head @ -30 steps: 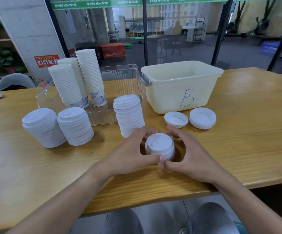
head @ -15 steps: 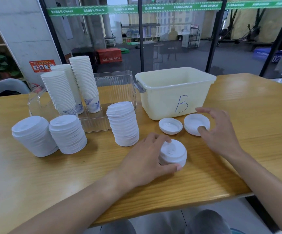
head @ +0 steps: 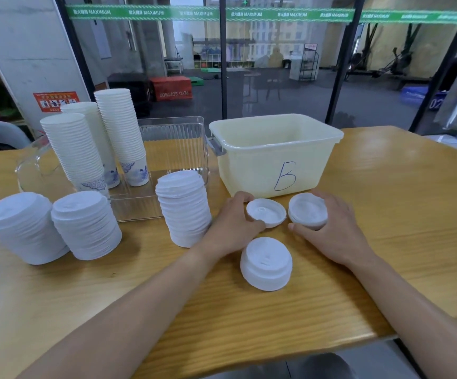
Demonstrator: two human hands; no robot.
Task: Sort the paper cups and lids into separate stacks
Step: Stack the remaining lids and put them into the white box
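Frame centre: left hand point(head: 231, 228) curled round single upturned lid point(head: 266, 213); right hand point(head: 331, 231) gripping small upturned lid stack point(head: 307, 212), centre right. Short lid stack point(head: 266, 263) lies on desk point(head: 386, 214) below, between both hands, untouched.

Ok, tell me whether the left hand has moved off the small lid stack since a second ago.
Yes. The left hand has left the small lid stack, moving away toward the bin marked B.

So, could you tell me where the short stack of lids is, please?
In the head view, the short stack of lids sits on the table at centre, nearest the person, just behind both hands.
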